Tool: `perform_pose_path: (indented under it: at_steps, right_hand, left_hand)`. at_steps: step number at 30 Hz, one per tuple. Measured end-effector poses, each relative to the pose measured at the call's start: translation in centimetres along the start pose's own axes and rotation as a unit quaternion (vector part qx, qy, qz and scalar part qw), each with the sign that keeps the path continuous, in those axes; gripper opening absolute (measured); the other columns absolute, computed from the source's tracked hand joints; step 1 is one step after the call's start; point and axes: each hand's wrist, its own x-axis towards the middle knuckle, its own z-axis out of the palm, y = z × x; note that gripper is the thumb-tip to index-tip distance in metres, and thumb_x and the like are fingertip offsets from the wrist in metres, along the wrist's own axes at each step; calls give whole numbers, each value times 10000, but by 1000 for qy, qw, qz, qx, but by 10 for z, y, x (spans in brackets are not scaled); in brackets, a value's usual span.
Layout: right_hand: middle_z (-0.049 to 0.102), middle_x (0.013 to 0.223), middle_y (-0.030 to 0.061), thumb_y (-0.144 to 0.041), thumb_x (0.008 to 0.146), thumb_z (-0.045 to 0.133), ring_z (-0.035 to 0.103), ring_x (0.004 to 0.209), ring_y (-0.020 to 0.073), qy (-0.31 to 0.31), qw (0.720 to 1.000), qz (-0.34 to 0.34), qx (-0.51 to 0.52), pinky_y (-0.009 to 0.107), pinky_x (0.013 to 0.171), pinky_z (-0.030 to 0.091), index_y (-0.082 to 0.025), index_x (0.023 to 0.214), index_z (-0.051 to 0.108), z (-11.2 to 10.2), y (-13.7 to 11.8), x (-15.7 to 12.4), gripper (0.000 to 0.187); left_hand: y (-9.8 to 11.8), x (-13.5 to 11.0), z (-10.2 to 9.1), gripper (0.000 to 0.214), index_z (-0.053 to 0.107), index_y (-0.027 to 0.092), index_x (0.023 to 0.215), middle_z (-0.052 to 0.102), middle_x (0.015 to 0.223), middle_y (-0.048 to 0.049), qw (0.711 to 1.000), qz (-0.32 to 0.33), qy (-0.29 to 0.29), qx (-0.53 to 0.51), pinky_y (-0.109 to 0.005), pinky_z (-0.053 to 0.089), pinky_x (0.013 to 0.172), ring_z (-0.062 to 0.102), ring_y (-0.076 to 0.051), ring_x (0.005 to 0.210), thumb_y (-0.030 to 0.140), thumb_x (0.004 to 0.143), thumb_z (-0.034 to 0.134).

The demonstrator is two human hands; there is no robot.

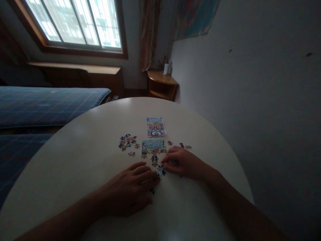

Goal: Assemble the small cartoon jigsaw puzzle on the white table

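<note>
A partly joined jigsaw puzzle [153, 146] with "Bluey" lettering lies on the round white table, its lower edge uneven. Just below it is a small joined strip of puzzle pieces [154, 160]. My left hand [135, 189] rests palm down with fingers stretched out, the fingertips by some loose blue puzzle pieces [159, 171]. From the right, my right hand [184, 162] reaches to the same pieces. Its thumb and index finger are pinched close together at what looks like a puzzle piece, mostly hidden. One dark piece [152, 190] lies beside my left thumb.
A heap of loose puzzle pieces [127, 142] lies left of the puzzle, with a few stray pieces [185, 146] to the right. Behind the puzzle is a printed picture sheet [155, 127]. Beyond the table [120, 113] are a plaid mattress [50, 105] and a corner shelf [162, 78].
</note>
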Motion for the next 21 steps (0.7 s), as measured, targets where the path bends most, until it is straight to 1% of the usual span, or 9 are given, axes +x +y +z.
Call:
perform_pose_path:
  at_steps: [5,8,11,15,21]
  right_hand:
    - [694,916,44,-198,821,729,626,911,176,1,1000,-13,-15,312,861,466,-219,909,753,1,2,0,93]
    - [698,894,42,-170,809,735,627,889,174,-3,1000,-13,-21,308,855,457,-199,888,745,2,2,1,84]
    - [695,881,34,-174,808,739,624,882,171,-2,1000,-16,-23,302,854,449,-196,875,734,3,2,1,71]
    - [689,885,40,-198,807,740,621,892,180,-1,999,-16,-30,310,859,446,-199,891,732,2,1,1,85]
    - [691,883,32,-167,799,718,625,880,176,3,999,-19,-26,309,854,448,-214,870,735,2,0,1,87]
  left_hand:
    - [0,0,1,421,508,210,1322,624,1265,-61,1000,-8,-15,3,-469,346,1129,580,-254,1156,301,920,591]
    - [0,1,0,402,521,208,1302,635,1238,-65,1000,-5,-8,4,-466,369,1107,592,-258,1134,285,913,589]
    - [1,2,-1,392,523,210,1297,641,1230,-65,1000,-1,3,5,-457,372,1105,597,-254,1128,279,916,586]
    - [0,1,0,391,518,213,1303,635,1244,-63,1000,-5,-6,6,-453,357,1115,592,-251,1132,286,924,581]
    - [1,1,-1,375,522,207,1284,634,1224,-65,1000,-7,-10,4,-457,379,1098,598,-255,1107,273,919,579]
